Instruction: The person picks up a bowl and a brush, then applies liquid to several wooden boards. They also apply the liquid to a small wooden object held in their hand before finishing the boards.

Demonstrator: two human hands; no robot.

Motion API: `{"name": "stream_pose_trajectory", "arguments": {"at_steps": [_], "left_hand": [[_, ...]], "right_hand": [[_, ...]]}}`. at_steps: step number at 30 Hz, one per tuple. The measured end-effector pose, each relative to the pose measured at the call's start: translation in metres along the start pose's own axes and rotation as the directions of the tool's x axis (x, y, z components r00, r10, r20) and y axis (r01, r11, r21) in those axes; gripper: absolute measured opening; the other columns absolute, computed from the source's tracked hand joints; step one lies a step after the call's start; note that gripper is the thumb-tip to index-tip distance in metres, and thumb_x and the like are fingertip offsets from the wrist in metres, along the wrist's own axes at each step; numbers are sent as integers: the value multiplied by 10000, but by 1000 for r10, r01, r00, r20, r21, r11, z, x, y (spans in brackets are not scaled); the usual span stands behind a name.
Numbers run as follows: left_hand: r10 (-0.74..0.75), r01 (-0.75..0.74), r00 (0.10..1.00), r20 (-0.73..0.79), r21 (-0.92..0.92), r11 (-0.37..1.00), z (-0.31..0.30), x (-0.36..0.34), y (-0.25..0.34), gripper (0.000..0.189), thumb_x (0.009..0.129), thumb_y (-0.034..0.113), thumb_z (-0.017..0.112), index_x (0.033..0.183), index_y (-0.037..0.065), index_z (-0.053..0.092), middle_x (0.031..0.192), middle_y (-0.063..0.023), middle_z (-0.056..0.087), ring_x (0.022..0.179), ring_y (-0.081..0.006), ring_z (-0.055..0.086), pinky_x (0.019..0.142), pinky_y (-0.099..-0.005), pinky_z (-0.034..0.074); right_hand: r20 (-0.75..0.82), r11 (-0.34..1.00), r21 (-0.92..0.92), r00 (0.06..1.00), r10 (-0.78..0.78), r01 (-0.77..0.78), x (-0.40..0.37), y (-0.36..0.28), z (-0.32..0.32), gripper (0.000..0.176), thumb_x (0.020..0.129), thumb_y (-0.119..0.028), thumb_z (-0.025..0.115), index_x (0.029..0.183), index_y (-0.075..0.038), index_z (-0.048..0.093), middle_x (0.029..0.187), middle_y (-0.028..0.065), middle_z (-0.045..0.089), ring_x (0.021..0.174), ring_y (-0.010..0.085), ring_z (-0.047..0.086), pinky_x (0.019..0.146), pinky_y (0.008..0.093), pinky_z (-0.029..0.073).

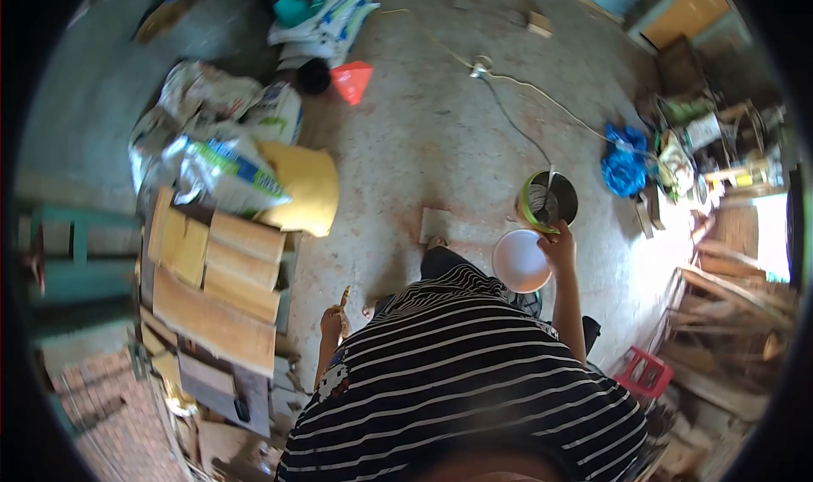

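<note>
My right hand (557,246) is closed at the near rim of a green metal pot (527,201), and its fingers overlap the edge of a white bowl (518,260) just below. A metal rod (550,181) on a grey cord reaches down into the pot, which looks dark inside. Off to the left, my left hand (332,322) is wrapped round a thin brown stick-like thing (345,296) that points away from me. Its lower part is hidden in the fingers.
The grey cord (508,113) runs across the concrete floor to a socket (480,69). Wooden boards (216,313) and stuffed sacks (229,173) stand at left, with a red funnel (351,81) beyond. Blue plastic bag (625,160), red crate (644,372) and stacked wood (728,313) line the right.
</note>
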State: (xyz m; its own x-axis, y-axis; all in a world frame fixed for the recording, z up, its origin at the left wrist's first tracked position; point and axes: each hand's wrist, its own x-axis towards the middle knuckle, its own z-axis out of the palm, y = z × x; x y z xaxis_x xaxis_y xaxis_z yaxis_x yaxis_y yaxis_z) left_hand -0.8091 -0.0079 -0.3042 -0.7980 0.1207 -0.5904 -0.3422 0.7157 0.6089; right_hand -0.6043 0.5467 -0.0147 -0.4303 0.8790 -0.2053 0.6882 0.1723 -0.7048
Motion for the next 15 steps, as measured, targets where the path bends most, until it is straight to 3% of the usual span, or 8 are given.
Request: {"name": "stream_pose_trajectory", "arguments": {"at_steps": [2, 4, 6, 7, 10, 12, 14, 15], "left_hand": [[-92, 102, 993, 71, -165, 981, 12, 7, 68, 281, 775, 85, 485, 1017, 30, 616, 790, -94, 625, 689, -194, 603, 619, -310, 493], [32, -33, 994, 102, 3, 999, 32, 22, 129, 259, 785, 42, 466, 1001, 23, 607, 751, -60, 584, 632, -151, 561, 559, -277, 474], [78, -88, 989, 125, 83, 993, 56, 41, 168, 219, 799, 85, 460, 955, 19, 600, 835, -142, 637, 729, -251, 629, 622, -346, 502], [329, -349, 937, 116, 317, 882, 68, 51, 180, 244, 812, 148, 453, 970, 27, 594, 897, -183, 644, 840, -331, 631, 721, -408, 497], [292, -333, 940, 177, 292, 896, 106, 68, 238, 261, 820, 189, 442, 976, 46, 595, 934, -188, 641, 903, -365, 611, 787, -436, 476], [214, -260, 948, 236, 180, 949, 135, 113, 226, 239, 810, 175, 464, 977, 77, 603, 939, -181, 640, 915, -356, 613, 787, -424, 482], [433, -499, 854, 290, 214, 840, 159, 136, 254, 192, 838, 119, 467, 993, 62, 566, 750, -104, 590, 603, -166, 596, 576, -304, 495], [240, -298, 918, 316, 150, 943, 169, 135, 280, 222, 781, 134, 498, 975, 87, 596, 928, -166, 644, 927, -322, 622, 808, -391, 483]], "right_hand": [[-77, 998, 14, 996, -53, 54, 8, 22, -15, 315, 673, -49, 640, 952, -36, 496, 760, 130, 669, 706, 181, 660, 603, 297, 493], [-95, 999, 6, 995, -44, 45, 23, 51, -26, 337, 660, -54, 644, 962, -35, 495, 745, 152, 669, 699, 214, 665, 615, 313, 499], [-102, 999, -11, 994, 46, -48, 34, 62, -38, 354, 650, -60, 648, 972, -38, 503, 759, 155, 673, 705, 221, 666, 627, 320, 502], [-119, 997, 13, 990, 75, -74, 42, 65, -45, 368, 642, -75, 655, 981, -38, 517, 781, 165, 679, 733, 250, 675, 652, 339, 511], [-165, 992, -10, 978, 125, -128, 64, 69, -61, 379, 638, -92, 668, 985, -38, 528, 815, 178, 683, 770, 280, 680, 674, 353, 517], [-183, 986, 45, 969, 167, -162, 84, 77, -70, 390, 633, -108, 681, 986, -35, 531, 844, 192, 683, 803, 296, 680, 691, 359, 520], [-186, 985, 22, 967, 174, -173, 112, 79, -82, 386, 643, -106, 685, 992, -37, 534, 837, 183, 683, 787, 281, 680, 687, 357, 519], [-201, 983, 28, 962, 184, -182, 127, 82, -88, 386, 643, -106, 685, 992, -37, 534, 837, 183, 683, 787, 281, 680, 687, 357, 519]]}}
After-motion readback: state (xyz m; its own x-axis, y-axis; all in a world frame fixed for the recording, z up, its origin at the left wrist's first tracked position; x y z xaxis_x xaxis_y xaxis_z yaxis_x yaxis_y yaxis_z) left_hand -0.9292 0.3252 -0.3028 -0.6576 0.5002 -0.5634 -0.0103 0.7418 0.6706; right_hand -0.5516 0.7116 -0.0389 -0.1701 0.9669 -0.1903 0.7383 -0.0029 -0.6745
